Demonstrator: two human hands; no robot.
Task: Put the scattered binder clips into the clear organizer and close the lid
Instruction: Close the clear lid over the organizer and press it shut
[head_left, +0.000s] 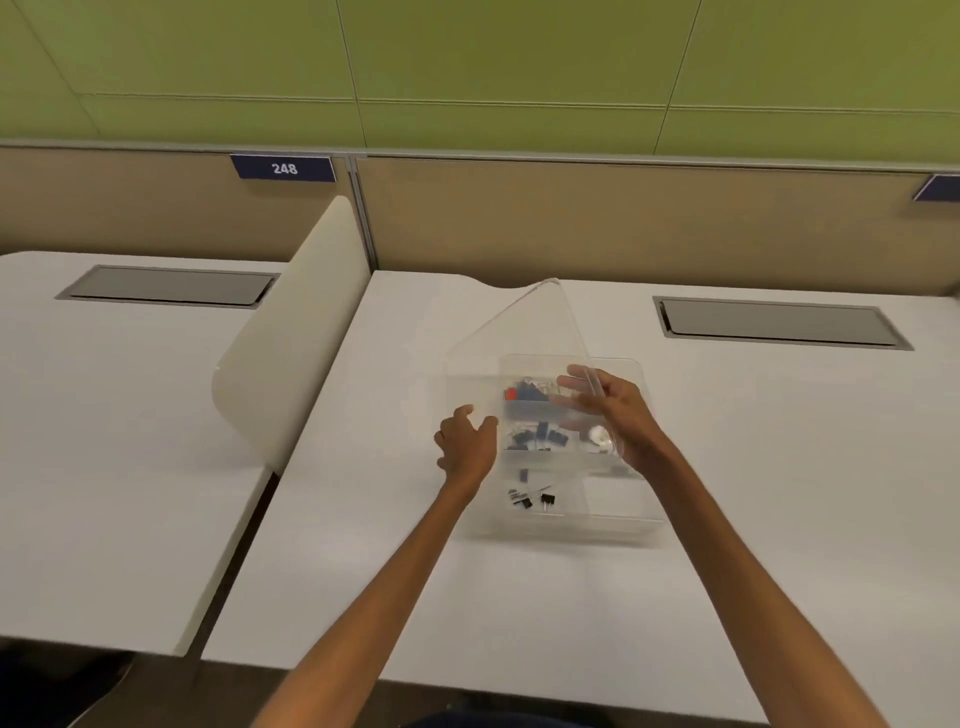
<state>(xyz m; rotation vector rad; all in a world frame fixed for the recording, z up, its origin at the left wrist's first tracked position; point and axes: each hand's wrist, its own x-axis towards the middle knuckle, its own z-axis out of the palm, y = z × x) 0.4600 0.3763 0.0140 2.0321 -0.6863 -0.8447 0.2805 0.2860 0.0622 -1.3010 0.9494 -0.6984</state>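
The clear organizer (618, 512) sits on the white desk, its compartments holding several dark binder clips (535, 439), a red item (511, 393) and small black clips (535, 500) near the front. Its transparent lid (524, 332) stands raised and tilted over the tray. My right hand (618, 410) grips the lid's right edge, fingers behind the plastic. At the organizer's left side my left hand (467, 441) has loosely curled fingers; whether it touches the tray wall is unclear.
A curved white divider panel (291, 353) rises left of the desk (415, 571). Grey cable hatches (779, 322) lie at the back right and back left (166, 286). A beige partition closes the far edge.
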